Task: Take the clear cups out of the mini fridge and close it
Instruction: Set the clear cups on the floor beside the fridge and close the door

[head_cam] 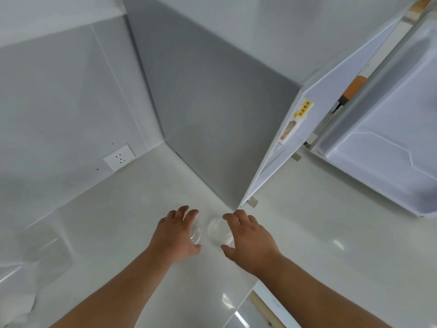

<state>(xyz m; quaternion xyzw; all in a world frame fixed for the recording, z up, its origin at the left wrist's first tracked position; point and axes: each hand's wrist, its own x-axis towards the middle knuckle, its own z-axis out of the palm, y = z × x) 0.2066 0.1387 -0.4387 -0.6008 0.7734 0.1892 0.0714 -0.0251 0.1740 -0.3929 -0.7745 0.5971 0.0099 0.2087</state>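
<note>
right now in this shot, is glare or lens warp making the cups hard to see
Head view: the two clear cups nearly vanish against the white counter, showing only as faint rims between the left hand and right hand; small glare spots sit on the counter's near edge; the wide lens bends the walls and fridge door; focus is fairly sharp.

Both bare arms stretched out forward, hands close together, palms down.

The left hand (176, 233) has its fingers spread and curled, thumb sticking out toward the right hand (250, 240), which pretty much mirrors it with loosely bent fingers and the thumb pointing back the other way. Wrists are straight-ish, forearms come in from the bottom edge and angle toward each other. Neither hand is clenched.
</note>
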